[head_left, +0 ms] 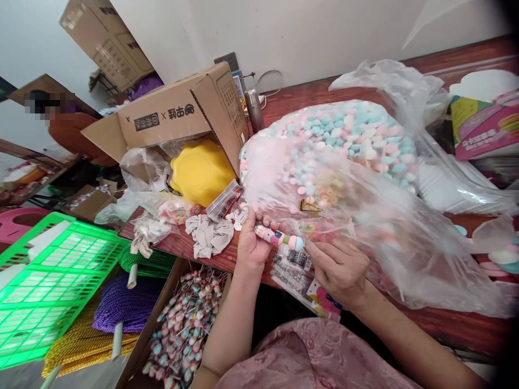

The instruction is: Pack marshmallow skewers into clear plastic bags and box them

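Observation:
Across the fingers of my left hand (253, 243) lies a marshmallow skewer (279, 237), with pink, white and coloured pieces in a row and a pale blue one at its right end. That hand is closed around the skewer's left part. My right hand (340, 267) is beside the blue end, its fingers curled and its fingertips close together; whether they hold anything is hidden. Behind both hands spreads a large clear plastic bag (405, 237), with many pink, white and blue marshmallows (336, 127) in it. Printed plastic packets (292, 265) lie beneath the hands.
Left of my arm stands a carton full of small marshmallow skewers (184, 324). A green basket (48, 286) and bundles of purple cord (125, 302) are further left. On the table are a cardboard box (162, 121), a yellow tub (203, 170) and crumpled gloves (208, 235).

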Demonstrator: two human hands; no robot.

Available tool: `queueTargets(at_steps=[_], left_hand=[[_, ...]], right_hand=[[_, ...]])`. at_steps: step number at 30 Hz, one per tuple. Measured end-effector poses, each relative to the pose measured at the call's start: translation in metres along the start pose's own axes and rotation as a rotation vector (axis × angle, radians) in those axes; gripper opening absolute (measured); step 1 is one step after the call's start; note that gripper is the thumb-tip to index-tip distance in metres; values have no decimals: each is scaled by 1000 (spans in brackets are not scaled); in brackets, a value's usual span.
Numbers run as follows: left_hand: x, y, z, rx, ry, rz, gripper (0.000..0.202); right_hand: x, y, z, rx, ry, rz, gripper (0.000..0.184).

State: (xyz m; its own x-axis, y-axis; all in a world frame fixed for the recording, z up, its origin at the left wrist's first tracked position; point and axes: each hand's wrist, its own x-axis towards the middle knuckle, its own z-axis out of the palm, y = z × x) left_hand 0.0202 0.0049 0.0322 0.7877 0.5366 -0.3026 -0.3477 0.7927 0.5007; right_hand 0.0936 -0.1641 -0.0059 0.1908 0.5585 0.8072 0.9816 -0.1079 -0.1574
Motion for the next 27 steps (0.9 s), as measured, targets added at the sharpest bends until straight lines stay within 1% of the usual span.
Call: queueTargets(at_steps=[2,6,8,9,11,14,16,17,18,20,22,25,27], left_hand=[[-1,-6,0,9,32,16,39],[-2,-16,1,-37,81,31,41],[-1,-20,0,-51,81,36,41],[-2,-22,-1,-49,77,38,41],[-2,-26,-3,-40,63,30,40],[-5,-31,-3,-38,8,8,39],[-6,-34,-2,-31,-33,24,38],[-7,-34,-1,-23,-44,41,38],[-7,-33,0,-16,-46,58,38],[-7,-31,1,-12,-33,90,40],[-6,-28,0,-30,-13,123,42],[-6,-29,-2,-54,3,142,39],[-8,-35,-3,-29,-12,96,38]], right_hand=[[0,-1,1,-37,2,-17,20],[2,-6,7,-100,-28,15,20],[2,-8,10,-69,-82,52,21],[2,-8,12,-8,-124,90,23],[3,-9,14,228,-233,242,25],[6,-9,18,698,-404,625,21],[9,-10,22,879,-432,832,23],[11,-11,24,905,-410,889,24],[13,-12,25,897,-373,908,23],[14,-13,24,801,-306,861,17],[10,-13,20,672,-295,730,13],[0,-11,14,538,-335,553,21],[-6,-13,13,487,-320,507,24]])
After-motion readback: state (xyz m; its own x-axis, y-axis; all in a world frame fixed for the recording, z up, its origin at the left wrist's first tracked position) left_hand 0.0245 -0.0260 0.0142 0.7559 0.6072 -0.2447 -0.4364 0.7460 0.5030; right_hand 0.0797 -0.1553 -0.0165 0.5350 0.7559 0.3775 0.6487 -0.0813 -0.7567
